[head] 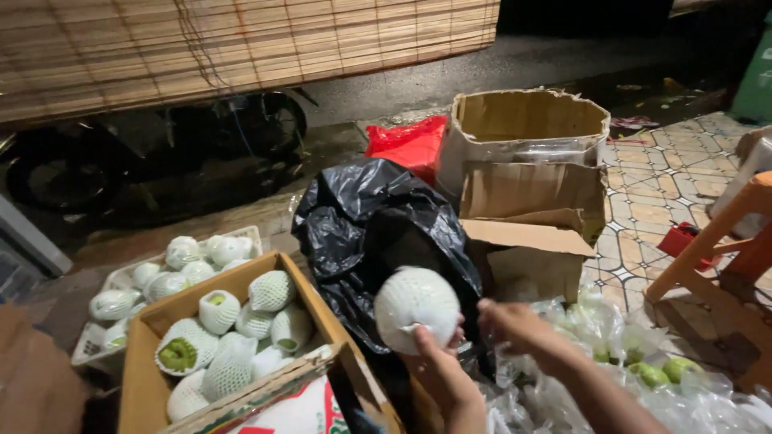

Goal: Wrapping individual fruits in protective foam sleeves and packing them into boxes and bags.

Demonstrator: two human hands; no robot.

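**Wrapped fruit held on fingertips over the bag**

The left hand (438, 354) was curled under a round fruit in white foam netting (416, 309), its fingers pinching the lower edge from below while most of the ball stood free above them. The right hand (515, 324) sat just beside it, fingers loosely bent toward the net, not clearly touching; whether it gripped anything could not be told. With so little of the fruit supported, it looked liable to roll off the fingertips, and the loose net might slip. Just behind the hands lay a black plastic bag (362, 217). To the left stood a cardboard box of netted fruit (145, 378), beyond it a white tray (112, 281). To the right, clear plastic bags (595, 321).
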